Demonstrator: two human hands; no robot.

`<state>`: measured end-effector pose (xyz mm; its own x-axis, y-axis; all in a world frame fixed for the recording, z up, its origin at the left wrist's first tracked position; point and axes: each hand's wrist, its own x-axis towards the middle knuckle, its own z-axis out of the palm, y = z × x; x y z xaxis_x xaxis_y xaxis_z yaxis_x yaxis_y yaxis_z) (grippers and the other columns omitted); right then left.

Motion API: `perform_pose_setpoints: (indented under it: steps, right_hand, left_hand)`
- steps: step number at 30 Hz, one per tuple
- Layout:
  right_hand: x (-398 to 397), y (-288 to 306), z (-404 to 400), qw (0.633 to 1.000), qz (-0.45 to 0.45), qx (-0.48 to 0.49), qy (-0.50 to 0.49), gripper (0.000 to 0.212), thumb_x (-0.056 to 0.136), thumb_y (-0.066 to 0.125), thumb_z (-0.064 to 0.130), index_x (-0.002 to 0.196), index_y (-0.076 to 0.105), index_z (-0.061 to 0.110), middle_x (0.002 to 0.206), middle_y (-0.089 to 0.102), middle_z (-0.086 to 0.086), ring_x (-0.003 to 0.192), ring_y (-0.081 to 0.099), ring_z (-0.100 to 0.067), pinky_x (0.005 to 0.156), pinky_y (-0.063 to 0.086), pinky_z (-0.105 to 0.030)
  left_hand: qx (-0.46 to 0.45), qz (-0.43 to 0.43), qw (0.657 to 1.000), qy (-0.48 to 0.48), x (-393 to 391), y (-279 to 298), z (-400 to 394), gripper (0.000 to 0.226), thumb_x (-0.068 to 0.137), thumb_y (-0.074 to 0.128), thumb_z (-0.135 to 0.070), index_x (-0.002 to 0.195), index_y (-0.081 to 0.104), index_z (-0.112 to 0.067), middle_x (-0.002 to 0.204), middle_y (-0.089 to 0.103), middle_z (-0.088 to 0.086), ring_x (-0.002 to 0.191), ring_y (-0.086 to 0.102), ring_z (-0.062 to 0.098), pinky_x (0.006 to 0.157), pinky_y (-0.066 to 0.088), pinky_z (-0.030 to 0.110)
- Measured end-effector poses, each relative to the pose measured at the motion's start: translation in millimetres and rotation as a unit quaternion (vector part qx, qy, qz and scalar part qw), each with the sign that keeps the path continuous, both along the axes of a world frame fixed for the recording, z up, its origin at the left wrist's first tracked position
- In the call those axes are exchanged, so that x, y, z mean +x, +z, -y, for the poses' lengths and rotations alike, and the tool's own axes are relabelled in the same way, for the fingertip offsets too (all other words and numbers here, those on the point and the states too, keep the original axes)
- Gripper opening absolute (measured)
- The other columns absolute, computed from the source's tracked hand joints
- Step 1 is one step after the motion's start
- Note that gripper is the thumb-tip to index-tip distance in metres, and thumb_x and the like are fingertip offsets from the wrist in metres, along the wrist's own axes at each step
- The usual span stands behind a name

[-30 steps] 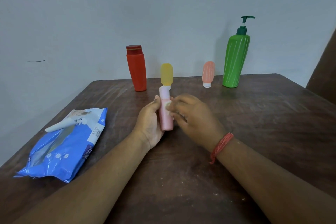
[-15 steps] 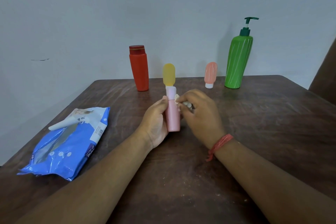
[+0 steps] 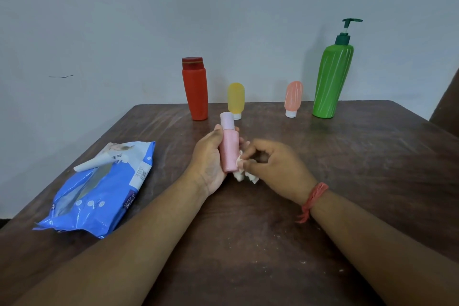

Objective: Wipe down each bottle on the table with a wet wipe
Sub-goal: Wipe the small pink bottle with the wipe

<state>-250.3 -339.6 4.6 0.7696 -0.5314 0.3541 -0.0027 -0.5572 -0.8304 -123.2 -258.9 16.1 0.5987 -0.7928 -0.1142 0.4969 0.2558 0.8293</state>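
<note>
Crumpled white wet wipe (image 3: 244,174), pinched in right hand (image 3: 274,169), now down at base of small pink plastic bottle (image 3: 229,146) (earlier near cap). Left hand (image 3: 211,160) grips bottle upright above table. Lower body probably nearly done.

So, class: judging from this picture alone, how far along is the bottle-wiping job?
Done: nothing shows which bottles are already wiped. In hand: the left hand holds the pink bottle while the right hand rubs a wet wipe against it. Possibly left: red bottle, yellow bottle, peach bottle, green pump bottle.
</note>
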Motion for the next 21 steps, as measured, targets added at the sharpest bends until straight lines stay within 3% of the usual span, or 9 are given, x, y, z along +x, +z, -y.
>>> perform_pose_setpoints:
  steps: [2,4,8,13,17,21]
  right_hand:
    - [4,1,2,0.993,0.056,-0.071,-0.081,0.010,0.083,0.076,0.008,0.081,0.071,0.016,0.085,0.070,0.009,0.082,0.065,-0.005,0.075,0.054,-0.022]
    - [7,5,3,0.967,0.090,-0.204,-0.124,0.009,0.082,0.074,0.005,0.086,0.072,0.013,0.088,0.065,0.007,0.081,0.057,-0.004,0.075,0.044,-0.011]
    - [5,0,3,0.917,0.020,-0.397,0.016,0.011,0.085,0.069,0.010,0.093,0.077,0.014,0.100,0.069,0.004,0.095,0.056,-0.015,0.088,0.041,-0.020]
    - [10,5,5,0.910,0.027,-0.413,0.012,0.012,0.087,0.070,0.011,0.095,0.078,0.015,0.103,0.070,0.004,0.099,0.056,-0.018,0.087,0.046,-0.027]
    - [0,2,4,0.889,-0.022,-0.451,0.078,0.006,0.086,0.071,0.011,0.090,0.076,0.011,0.098,0.067,0.000,0.093,0.058,-0.021,0.079,0.051,-0.032]
    - [-2,4,7,0.916,0.001,-0.401,0.016,0.011,0.083,0.072,0.007,0.092,0.074,0.012,0.100,0.066,0.001,0.095,0.060,-0.018,0.083,0.051,-0.033]
  left_hand:
    - [-0.003,0.012,1.000,-0.013,-4,0,1,0.035,0.110,0.038,-0.030,0.119,0.060,-0.004,0.087,0.071,0.009,0.070,0.070,0.019,0.060,0.057,0.034]
    - [-0.012,0.012,0.999,-0.031,-7,-1,2,0.033,0.110,0.036,-0.027,0.114,0.060,-0.005,0.081,0.073,0.007,0.069,0.070,0.017,0.064,0.057,0.033]
    - [-0.007,0.009,0.999,-0.034,-3,-1,-1,0.033,0.109,0.039,-0.030,0.120,0.053,-0.002,0.084,0.069,0.010,0.062,0.063,0.021,0.047,0.048,0.029]
    - [-0.019,-0.004,1.000,-0.015,-2,0,-1,0.025,0.110,0.038,-0.025,0.113,0.053,-0.005,0.081,0.069,0.010,0.062,0.067,0.019,0.048,0.051,0.030]
    - [-0.031,-0.023,0.999,0.029,7,-1,1,0.022,0.109,0.040,-0.023,0.121,0.052,-0.008,0.098,0.067,0.013,0.083,0.067,0.021,0.075,0.058,0.040]
    - [-0.043,-0.039,0.997,0.046,9,1,2,0.027,0.110,0.039,-0.023,0.129,0.049,-0.008,0.098,0.067,0.012,0.083,0.067,0.020,0.065,0.059,0.038]
